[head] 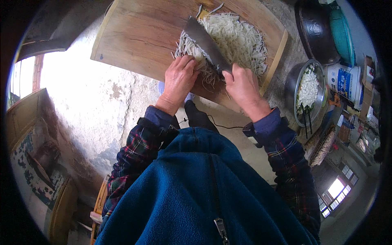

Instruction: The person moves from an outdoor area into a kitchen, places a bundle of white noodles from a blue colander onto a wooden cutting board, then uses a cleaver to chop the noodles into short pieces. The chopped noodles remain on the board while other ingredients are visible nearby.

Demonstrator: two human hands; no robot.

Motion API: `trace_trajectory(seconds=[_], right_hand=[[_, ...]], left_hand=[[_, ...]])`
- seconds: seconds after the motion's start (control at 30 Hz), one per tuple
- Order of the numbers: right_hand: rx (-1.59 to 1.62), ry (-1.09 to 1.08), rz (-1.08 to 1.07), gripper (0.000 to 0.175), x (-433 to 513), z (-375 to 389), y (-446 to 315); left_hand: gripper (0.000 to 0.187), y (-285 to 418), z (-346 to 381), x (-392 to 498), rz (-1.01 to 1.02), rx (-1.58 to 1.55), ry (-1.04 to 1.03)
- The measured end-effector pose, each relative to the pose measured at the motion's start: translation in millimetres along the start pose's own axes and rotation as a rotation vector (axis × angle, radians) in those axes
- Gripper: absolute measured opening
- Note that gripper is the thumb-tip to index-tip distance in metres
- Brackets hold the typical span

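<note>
My right hand (pixel 242 88) is closed around the handle of a broad-bladed kitchen knife (pixel 206 41), its blade slanting up and left over the wooden board (pixel 137 39). Left of the blade, my left hand (pixel 181 72) rests with bent fingertips on a small heap of pale vegetable strips (pixel 191 46). A larger pile of shredded pale vegetable (pixel 237 39) lies beyond the blade on the right half of the board. Part of the blade's lower edge is hidden among the strips.
Right of the board stands a metal bowl (pixel 321 88) of white cubes over greens, with black chopsticks in it. Behind it are a dark basin (pixel 314 33), a teal basket (pixel 341 36) and a white bucket (pixel 350 81). A cable (pixel 226 126) lies on the floor.
</note>
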State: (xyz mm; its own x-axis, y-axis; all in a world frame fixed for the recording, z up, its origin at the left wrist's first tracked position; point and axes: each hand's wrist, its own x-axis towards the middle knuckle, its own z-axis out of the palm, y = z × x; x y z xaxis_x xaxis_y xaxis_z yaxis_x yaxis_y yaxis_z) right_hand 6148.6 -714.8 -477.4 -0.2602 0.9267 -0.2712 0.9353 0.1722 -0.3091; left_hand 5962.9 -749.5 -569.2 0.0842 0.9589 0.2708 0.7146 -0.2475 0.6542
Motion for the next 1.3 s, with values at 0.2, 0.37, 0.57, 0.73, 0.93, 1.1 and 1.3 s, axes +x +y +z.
trace_trajectory(seconds=[0.2, 0.37, 0.57, 0.73, 0.93, 1.1, 1.3], right_hand=[[0.061, 0.081, 0.046, 0.026, -11.0, -23.4, -1.5], [-0.046, -0.061, 0.041, 0.023, -20.7, -29.9, -15.4], [-0.092, -0.065, 0.059, 0.022, -9.1, -11.1, -22.7], [-0.055, -0.024, 0.104, 0.023, -2.0, 3.6, -23.1], [0.041, 0.081, 0.056, 0.024, -2.5, -6.2, -17.5], [0.022, -0.018, 0.07, 0.024, -18.9, -20.2, -23.1], [-0.048, -0.067, 0.057, 0.021, -9.2, -14.2, -37.0]], left_hand=[[0.036, 5.6, -8.5, 2.2, -0.019, 0.021, 0.044], [0.036, 0.0, -19.4, -1.7, 0.031, 0.081, 0.03], [0.027, -13.9, -9.3, 0.8, -0.033, -0.079, -0.054], [0.025, -17.3, -5.8, 3.7, -0.009, -0.079, -0.072], [0.029, -12.0, -17.4, 7.2, 0.066, -0.016, 0.025], [0.029, -9.5, -23.4, 4.2, 0.031, -0.023, 0.025], [0.024, -20.9, -19.1, 5.5, -0.034, -0.133, -0.043]])
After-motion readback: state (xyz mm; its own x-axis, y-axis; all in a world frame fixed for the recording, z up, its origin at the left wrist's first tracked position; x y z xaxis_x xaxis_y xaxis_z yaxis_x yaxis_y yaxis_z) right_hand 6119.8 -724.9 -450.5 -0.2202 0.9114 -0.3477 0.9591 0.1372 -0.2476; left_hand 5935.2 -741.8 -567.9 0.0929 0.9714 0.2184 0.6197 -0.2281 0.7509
